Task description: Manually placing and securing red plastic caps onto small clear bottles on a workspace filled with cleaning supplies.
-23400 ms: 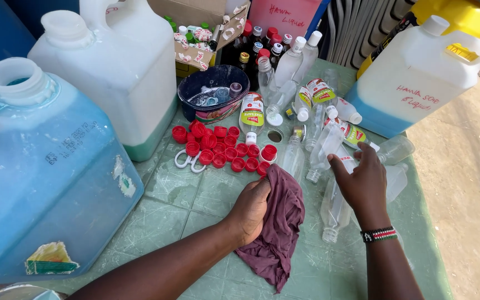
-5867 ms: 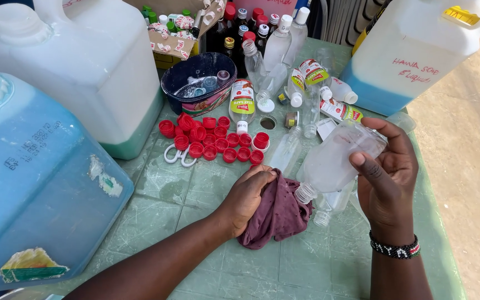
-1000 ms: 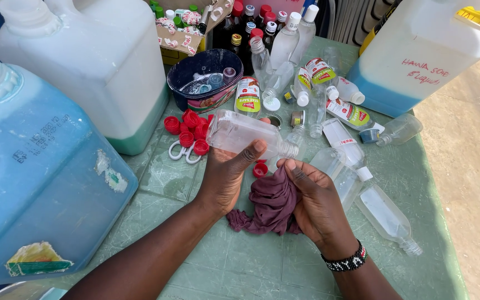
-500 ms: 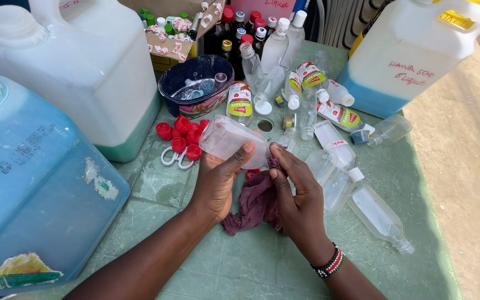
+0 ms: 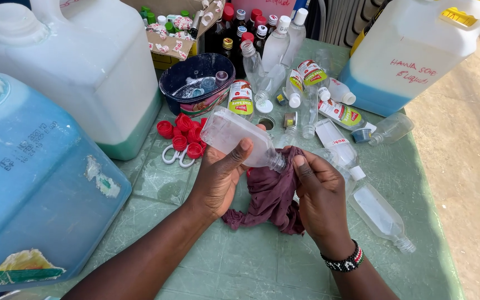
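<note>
I've got the left hand point(image 5: 220, 178) wrapped around a clear plastic bottle point(image 5: 240, 137), grip closed on its body, thumb lying across the near side. The bottle is tilted, base up and away to the left, open neck slanting down to the right. That neck meets the maroon cloth point(image 5: 270, 194), and my right hand point(image 5: 320, 200) is closed on the cloth there, fingers bunching it against the bottle's mouth. The rest of the cloth trails down between the two grips onto the green bench point(image 5: 251, 261).

Just beyond the left grip sits a heap of red caps point(image 5: 184, 135) with white-handled scissors point(image 5: 174, 156) beside them. Farther out from the bottle's base is a dark blue bowl point(image 5: 195, 83). To the right of my right grip lies an uncapped clear bottle point(image 5: 381, 212) on its side, and beyond it a scatter of labelled small bottles point(image 5: 337, 114). A big blue-filled jerrycan point(image 5: 29, 183) stands well left of the left grip, a white one point(image 5: 84, 72) behind it, and another point(image 5: 412, 50) far right.
</note>
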